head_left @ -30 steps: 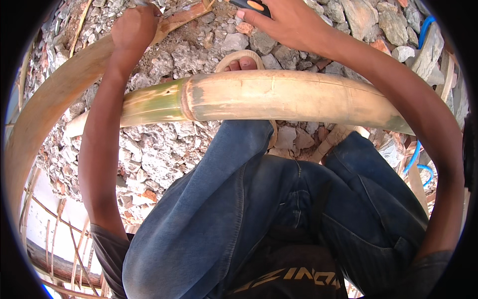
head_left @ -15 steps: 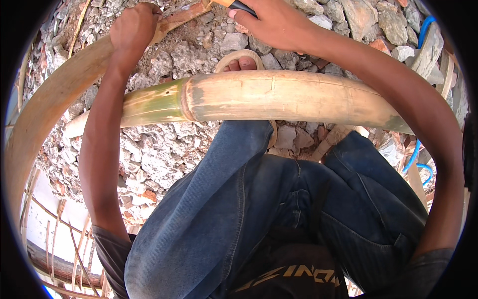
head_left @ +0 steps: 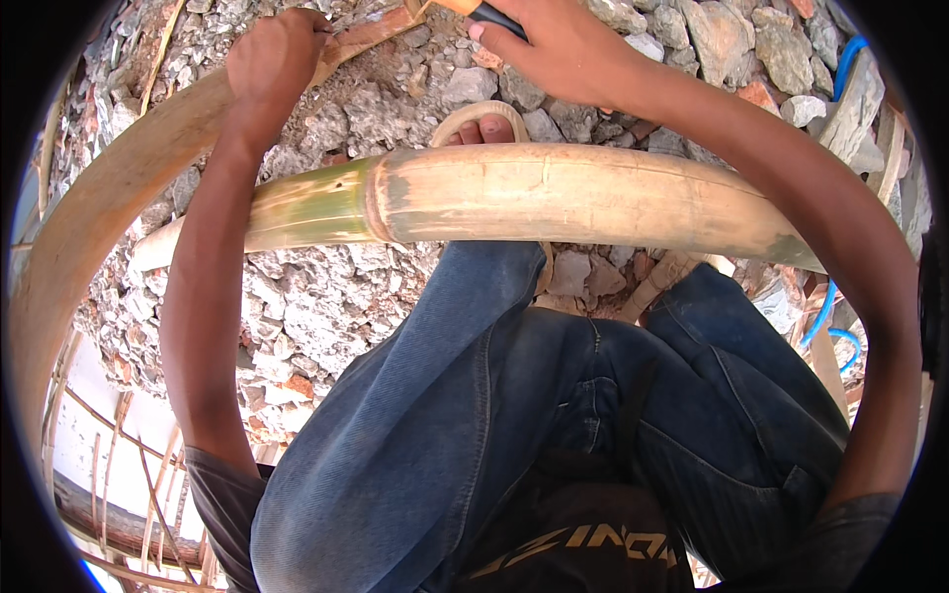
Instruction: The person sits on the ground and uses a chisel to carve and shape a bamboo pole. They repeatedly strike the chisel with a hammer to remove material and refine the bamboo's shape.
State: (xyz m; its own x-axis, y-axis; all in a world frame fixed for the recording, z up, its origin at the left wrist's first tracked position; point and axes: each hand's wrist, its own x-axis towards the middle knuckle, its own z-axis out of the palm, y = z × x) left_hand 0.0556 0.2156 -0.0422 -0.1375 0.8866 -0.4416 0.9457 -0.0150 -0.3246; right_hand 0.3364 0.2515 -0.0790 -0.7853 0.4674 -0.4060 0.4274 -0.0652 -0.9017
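At the top left, my left hand is closed at the long curved bamboo or wood piece near its narrow upper end; what its fingertips grip is too small to make out. My right hand, higher up and right of centre, grips an orange-and-black tool handle, whose working end sits by that upper end, mostly out of clear view. A thick bamboo pole, pale with a green band, lies crosswise over my legs beneath both forearms.
Broken stone and rubble surround my sandalled foot and legs in jeans. A blue hose runs at the right among loose slats. Thin sticks and a dark pole lie at the lower left.
The hands and tool have shifted only slightly. The pole and surroundings appear a few pixels lower and to the right, with the view.
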